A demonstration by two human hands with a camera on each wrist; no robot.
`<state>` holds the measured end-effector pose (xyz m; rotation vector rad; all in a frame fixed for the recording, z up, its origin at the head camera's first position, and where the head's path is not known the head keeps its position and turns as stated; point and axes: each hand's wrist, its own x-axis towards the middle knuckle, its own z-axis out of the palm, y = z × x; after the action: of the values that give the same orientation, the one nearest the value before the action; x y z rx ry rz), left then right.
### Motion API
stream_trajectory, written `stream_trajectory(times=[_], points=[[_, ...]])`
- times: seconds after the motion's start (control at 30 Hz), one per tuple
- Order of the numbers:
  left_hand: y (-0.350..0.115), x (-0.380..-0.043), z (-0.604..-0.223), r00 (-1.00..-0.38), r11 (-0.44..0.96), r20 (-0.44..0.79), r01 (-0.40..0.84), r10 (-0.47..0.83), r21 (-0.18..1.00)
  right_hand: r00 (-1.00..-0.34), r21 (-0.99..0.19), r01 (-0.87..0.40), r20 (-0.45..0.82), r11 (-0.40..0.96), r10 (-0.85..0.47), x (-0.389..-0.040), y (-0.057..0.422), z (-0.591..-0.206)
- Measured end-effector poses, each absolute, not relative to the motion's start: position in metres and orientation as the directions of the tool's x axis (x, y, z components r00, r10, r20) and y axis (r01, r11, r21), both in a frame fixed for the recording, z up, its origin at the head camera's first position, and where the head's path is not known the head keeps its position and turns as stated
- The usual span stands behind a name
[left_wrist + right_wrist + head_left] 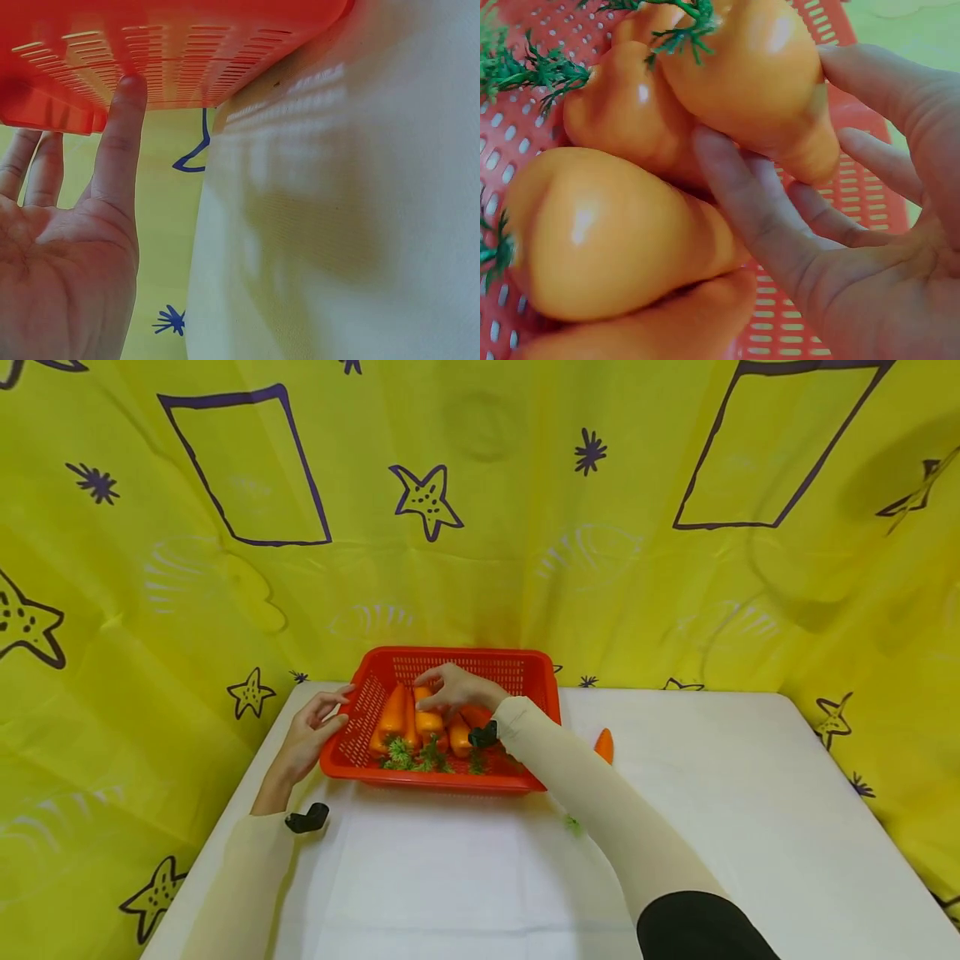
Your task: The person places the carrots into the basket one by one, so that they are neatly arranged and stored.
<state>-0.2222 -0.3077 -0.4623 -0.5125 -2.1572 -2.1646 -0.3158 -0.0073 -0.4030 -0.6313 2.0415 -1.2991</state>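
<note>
Inside a red plastic basket lie several plump orange carrots with frilly green tops. My right hand reaches in from the right and grips one carrot by its sides, between thumb and fingers. That carrot lies over another carrot in the right wrist view. At the basket's left end, my left hand touches the outside with fairly straight fingers. In the left wrist view, one straight finger meets the slotted wall, and other fingertips are hidden behind the rim.
Right of the basket, another carrot lies on the white table, partly hidden by my right sleeve. Its green top shows below the sleeve. A yellow patterned curtain stands right behind the basket and along both sides.
</note>
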Motion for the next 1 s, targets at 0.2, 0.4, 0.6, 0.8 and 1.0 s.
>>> stream_trajectory(times=[0.2, 0.4, 0.6, 0.8, 1.0], points=[[-0.307, -0.222, -0.461, -0.941, -0.016, 0.274, 0.276, 0.200, 0.961, -0.682, -0.914, -0.023, -0.283, 0.406, -0.674, -0.319, -0.013, -0.408], [-0.306, -0.222, -0.460, -0.944, -0.023, 0.263, 0.264, 0.198, 0.964, -0.705, -0.912, -0.019, -0.279, 0.410, -0.652, -0.320, -0.018, -0.412], [-0.306, -0.221, -0.461, -0.951, -0.001, 0.247, 0.252, 0.184, 0.968, -0.715, -0.908, 0.003, -0.295, 0.419, -0.634, -0.319, -0.020, -0.415], [-0.306, -0.222, -0.460, -0.951, -0.003, 0.246, 0.250, 0.187, 0.968, -0.712, -0.908, 0.001, -0.294, 0.419, -0.638, -0.321, -0.018, -0.416], [-0.305, -0.222, -0.462, -0.946, -0.010, 0.261, 0.264, 0.190, 0.964, -0.707, -0.908, -0.008, -0.292, 0.420, -0.645, -0.320, -0.018, -0.416]])
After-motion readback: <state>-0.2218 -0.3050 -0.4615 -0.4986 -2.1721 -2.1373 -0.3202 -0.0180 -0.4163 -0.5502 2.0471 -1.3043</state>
